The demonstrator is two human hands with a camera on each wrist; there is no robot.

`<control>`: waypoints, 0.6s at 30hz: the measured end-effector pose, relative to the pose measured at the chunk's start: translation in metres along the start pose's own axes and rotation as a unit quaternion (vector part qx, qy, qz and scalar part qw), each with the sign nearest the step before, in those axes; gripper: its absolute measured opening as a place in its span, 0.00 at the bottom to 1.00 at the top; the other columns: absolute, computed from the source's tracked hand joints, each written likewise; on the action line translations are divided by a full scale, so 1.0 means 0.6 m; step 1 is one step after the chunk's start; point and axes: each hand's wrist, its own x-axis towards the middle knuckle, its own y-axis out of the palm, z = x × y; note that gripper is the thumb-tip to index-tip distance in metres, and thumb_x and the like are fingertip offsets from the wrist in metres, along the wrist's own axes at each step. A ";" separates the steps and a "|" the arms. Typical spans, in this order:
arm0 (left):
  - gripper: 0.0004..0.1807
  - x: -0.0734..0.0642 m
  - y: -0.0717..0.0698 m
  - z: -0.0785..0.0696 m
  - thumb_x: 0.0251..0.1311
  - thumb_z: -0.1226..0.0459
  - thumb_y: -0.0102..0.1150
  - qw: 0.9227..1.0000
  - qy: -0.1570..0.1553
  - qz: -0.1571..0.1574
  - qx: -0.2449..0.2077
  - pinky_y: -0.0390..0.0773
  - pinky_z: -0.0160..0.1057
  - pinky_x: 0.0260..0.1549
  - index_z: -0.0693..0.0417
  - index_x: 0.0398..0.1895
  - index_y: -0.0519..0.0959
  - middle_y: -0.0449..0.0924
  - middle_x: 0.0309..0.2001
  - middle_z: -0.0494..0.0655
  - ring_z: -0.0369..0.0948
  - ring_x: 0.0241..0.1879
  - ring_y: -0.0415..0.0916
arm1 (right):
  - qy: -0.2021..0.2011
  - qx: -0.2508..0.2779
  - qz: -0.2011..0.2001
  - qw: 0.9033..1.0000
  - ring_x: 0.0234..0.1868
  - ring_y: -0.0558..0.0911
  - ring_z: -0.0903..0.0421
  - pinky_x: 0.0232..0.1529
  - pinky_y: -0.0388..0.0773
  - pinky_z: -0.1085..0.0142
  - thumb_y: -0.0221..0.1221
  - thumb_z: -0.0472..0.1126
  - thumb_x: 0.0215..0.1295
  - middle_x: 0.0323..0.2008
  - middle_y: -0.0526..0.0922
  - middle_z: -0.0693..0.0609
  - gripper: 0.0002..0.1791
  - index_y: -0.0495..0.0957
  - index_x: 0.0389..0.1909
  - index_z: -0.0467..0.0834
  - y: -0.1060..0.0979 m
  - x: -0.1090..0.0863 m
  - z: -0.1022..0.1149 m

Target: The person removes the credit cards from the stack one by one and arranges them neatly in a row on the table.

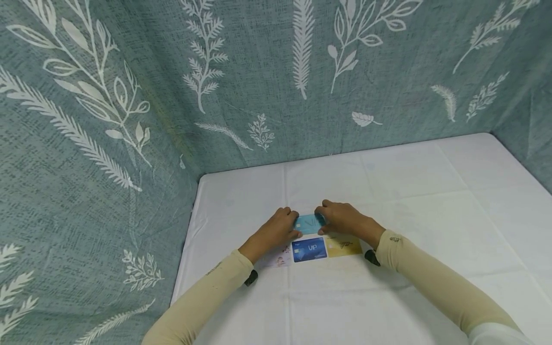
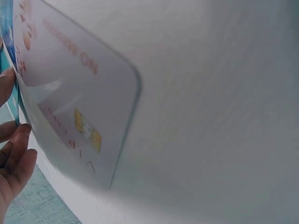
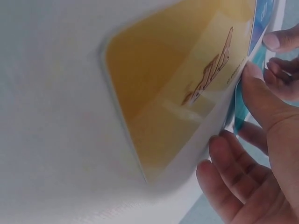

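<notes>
Between the two hands lies a light-blue VIP card (image 1: pixel 307 224), at the far side of a row of three cards. My left hand (image 1: pixel 276 229) pinches its left end, thumb near and fingers beyond. At its right end my right hand (image 1: pixel 342 219) grips it between thumb and fingers, as the right wrist view also shows. Nearer me in the row are a dark-blue VIP card (image 1: pixel 309 249) in the middle, a gold card (image 1: pixel 345 246) at right, and a white card (image 2: pixel 107 84) with a gold chip at left, partly hidden by the left forearm in the head view.
A white cloth (image 1: pixel 366 297) with fold creases covers the table. Green curtains (image 1: pixel 258 72) with white leaf prints hang behind the table and down its left and right sides. A dark wrist device (image 1: pixel 372 257) sits under the right cuff, another (image 1: pixel 251 278) under the left.
</notes>
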 end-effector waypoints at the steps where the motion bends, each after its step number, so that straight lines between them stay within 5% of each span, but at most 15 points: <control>1: 0.30 0.000 0.000 0.000 0.61 0.50 0.59 1.000 0.001 -0.001 0.001 0.72 0.39 0.48 0.60 0.59 0.70 0.72 0.47 0.49 0.40 0.45 0.67 | 0.000 0.001 -0.001 1.000 0.30 0.74 0.61 0.35 0.77 0.64 0.67 0.57 0.51 0.37 0.74 0.52 0.31 0.75 0.53 0.43 0.000 0.000 0.000; 18: 0.30 -0.007 0.000 -0.001 0.60 0.52 0.61 1.000 0.007 -0.015 -0.006 0.73 0.38 0.45 0.62 0.59 0.70 0.72 0.47 0.51 0.41 0.44 0.68 | 0.009 0.015 0.001 1.000 0.32 0.77 0.60 0.34 0.77 0.66 0.66 0.54 0.55 0.41 0.76 0.48 0.31 0.75 0.56 0.41 -0.003 -0.004 0.010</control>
